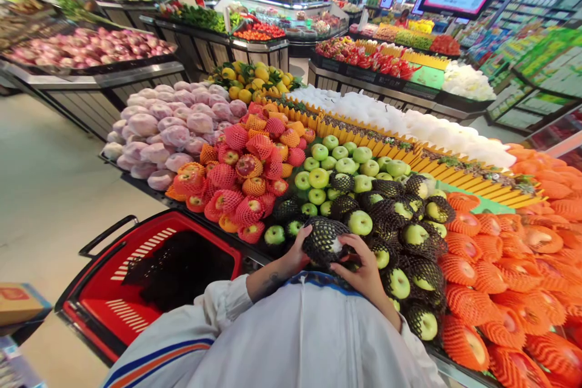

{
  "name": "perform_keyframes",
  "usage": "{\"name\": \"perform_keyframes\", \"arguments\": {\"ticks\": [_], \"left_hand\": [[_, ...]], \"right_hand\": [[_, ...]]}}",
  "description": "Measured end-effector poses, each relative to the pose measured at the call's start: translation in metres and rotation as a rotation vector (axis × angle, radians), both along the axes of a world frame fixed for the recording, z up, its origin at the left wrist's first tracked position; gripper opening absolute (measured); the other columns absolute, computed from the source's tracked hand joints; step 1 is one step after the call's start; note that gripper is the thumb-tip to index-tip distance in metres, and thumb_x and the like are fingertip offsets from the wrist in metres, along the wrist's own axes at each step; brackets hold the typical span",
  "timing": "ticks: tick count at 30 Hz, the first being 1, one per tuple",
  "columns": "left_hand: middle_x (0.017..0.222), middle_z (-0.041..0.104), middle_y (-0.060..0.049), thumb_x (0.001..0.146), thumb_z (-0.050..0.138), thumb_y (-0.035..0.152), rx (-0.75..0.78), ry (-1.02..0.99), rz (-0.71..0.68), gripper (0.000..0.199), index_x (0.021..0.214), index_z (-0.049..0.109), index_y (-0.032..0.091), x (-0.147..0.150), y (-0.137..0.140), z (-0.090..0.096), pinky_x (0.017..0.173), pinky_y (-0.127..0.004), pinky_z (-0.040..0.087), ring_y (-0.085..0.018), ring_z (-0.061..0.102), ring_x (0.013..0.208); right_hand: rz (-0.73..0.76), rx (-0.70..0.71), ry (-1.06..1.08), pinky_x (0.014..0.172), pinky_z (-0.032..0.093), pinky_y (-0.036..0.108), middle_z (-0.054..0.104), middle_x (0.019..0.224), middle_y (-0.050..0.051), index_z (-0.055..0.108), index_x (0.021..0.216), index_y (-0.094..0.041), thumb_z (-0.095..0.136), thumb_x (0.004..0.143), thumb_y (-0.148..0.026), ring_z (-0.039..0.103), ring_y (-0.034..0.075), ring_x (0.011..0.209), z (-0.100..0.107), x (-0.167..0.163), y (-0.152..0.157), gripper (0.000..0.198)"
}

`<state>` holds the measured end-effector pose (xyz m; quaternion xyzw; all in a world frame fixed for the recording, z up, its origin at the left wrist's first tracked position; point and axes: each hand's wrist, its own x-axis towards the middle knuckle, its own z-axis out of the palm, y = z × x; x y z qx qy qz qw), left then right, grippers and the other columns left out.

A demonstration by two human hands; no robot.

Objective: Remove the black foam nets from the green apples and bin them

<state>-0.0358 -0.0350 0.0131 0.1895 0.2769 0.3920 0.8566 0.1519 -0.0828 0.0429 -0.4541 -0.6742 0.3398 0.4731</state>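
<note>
The person's left hand (296, 254) was curled against the left side of a round fruit in a sleeve of black foam mesh (322, 240), a fingertip resting high on the mesh, while the right hand (366, 268) stood half closed on the other side, its thumb apart from the forefinger and the fingertips against the sleeve; between them the two hands had hold of it. The fruit was just in front of the person's pale grey jacket (313, 339), at the near side of the produce desk (454, 370), close to a bare, glossy green apple (361, 222). A pale patch showed by the right fingertips, though whether it was skin or something else could not be told. The step in hand looked like handling the sleeve or checking the fruit, and it called for the left hand to act as a quiet cradle while the right worked by fingertips alone. The foam would probably stretch but could tear, so easing it a little at a time, turning the fruit rather than dragging the mesh, seemed best. Staying low made sense too, since a slip could bruise the fruit or knock the green apples in black mesh (422, 322) nearby.
</note>
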Motion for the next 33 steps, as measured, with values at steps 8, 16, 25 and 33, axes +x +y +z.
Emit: {"name": "perform_keyframes", "arguments": {"ticks": [8, 16, 25, 33], "left_hand": [[0.096, 0.077, -0.007, 0.069, 0.067, 0.071, -0.146, 0.036, 0.185, 0.059, 0.097, 0.072, 0.019, 0.003, 0.008, 0.009, 0.102, -0.046, 0.05, -0.034, 0.065, 0.113], [0.101, 0.077, -0.006, 0.074, 0.067, 0.068, -0.179, -0.059, 0.093, 0.057, 0.101, 0.072, 0.018, 0.005, 0.008, 0.011, 0.106, -0.042, 0.047, -0.03, 0.064, 0.117], [0.103, 0.076, -0.009, 0.085, 0.056, 0.064, -0.268, -0.054, 0.153, 0.055, 0.104, 0.07, 0.014, 0.009, 0.007, 0.016, 0.11, -0.044, 0.044, -0.029, 0.066, 0.116], [0.106, 0.074, -0.011, 0.068, 0.071, 0.072, -0.176, -0.014, 0.111, 0.07, 0.111, 0.066, 0.017, 0.0, 0.006, 0.016, 0.107, -0.047, 0.046, -0.034, 0.061, 0.122]], "right_hand": [[0.012, 0.134, -0.082, 0.072, 0.062, 0.032, 0.06, 0.129, 0.013, 0.053, 0.138, -0.026, 0.081, 0.084, -0.033, 0.062, 0.026, 0.111, -0.005, 0.001, -0.002, 0.061], [-0.044, 0.502, -0.328, 0.091, 0.054, 0.042, 0.071, 0.107, 0.006, 0.067, 0.11, -0.026, 0.068, 0.093, -0.015, 0.066, 0.023, 0.104, -0.001, -0.001, 0.003, 0.021], [0.015, 0.378, -0.248, 0.07, 0.058, 0.034, 0.068, 0.082, 0.005, 0.057, 0.1, -0.024, 0.051, 0.102, -0.031, 0.067, 0.023, 0.088, -0.03, -0.004, 0.005, 0.009], [-0.295, 0.16, -0.069, 0.074, 0.052, 0.034, 0.069, 0.084, 0.001, 0.066, 0.09, -0.024, 0.069, 0.094, -0.029, 0.064, 0.019, 0.078, -0.016, -0.001, -0.001, 0.007]]}}
